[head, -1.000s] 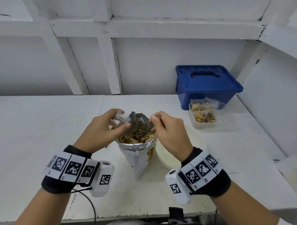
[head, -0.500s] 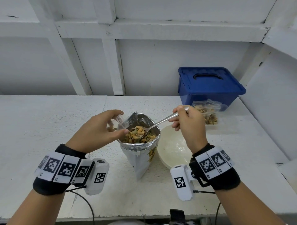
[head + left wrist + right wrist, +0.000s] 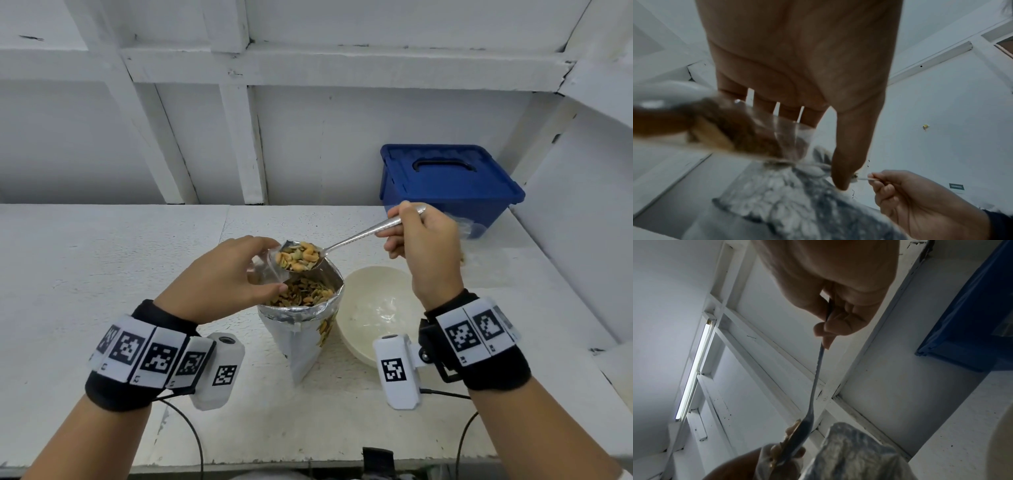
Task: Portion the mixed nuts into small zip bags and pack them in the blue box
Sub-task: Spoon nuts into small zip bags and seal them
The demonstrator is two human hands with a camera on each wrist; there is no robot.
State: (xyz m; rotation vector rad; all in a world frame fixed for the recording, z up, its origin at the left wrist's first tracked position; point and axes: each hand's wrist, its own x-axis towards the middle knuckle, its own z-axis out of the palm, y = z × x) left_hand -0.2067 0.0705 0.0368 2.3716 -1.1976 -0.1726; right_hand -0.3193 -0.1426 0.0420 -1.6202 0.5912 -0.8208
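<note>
Spoon (image 3: 346, 241) now lifted loaded in our right hand (image 3: 428, 253), bowl just right of zip bag (image 3: 265, 270) mouth our left hand (image 3: 222, 277) pinches

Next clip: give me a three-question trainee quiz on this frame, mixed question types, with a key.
1. True or false: the blue box has its lid on.
2. What does the right hand hold? A) scissors B) spoon C) bowl
3. Fill in: the left hand holds a small clear ____ over the foil nut pouch.

Key: 1 true. 2 B; its grip is on the handle end, and the spoon carries nuts. 3 zip bag.
</note>
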